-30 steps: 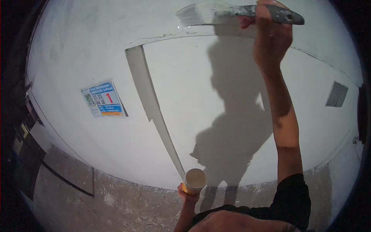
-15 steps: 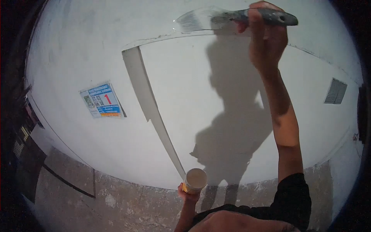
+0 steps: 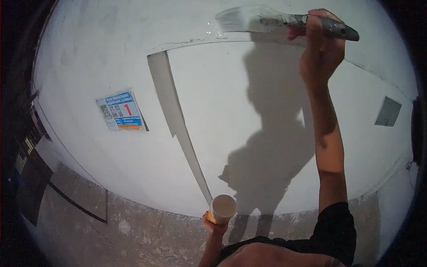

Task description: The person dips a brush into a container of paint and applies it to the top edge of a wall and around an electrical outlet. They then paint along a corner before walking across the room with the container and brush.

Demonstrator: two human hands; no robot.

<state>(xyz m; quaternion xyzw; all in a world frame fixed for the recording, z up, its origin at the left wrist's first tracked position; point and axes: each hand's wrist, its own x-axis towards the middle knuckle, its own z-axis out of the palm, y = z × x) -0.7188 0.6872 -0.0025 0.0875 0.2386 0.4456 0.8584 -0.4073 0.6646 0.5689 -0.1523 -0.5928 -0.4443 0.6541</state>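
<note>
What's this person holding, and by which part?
The right hand holds a paintbrush by its dark handle; the left hand holds a tub by its lower side.

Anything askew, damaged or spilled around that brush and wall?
I see no clear spill. The edge above the white panel looks ragged, with a crack-like line. Wet-looking glints show on the wall beside the bristles of the brush. The sign looks tilted, though lens distortion may explain that.

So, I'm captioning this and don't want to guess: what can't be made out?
All in the head view:
Left hand: some fingers hidden by the cup.
Right hand: some fingers hidden by the brush.
Sign: smallest lettering too small and blurred.
Far-left background: mostly too dark.
</note>
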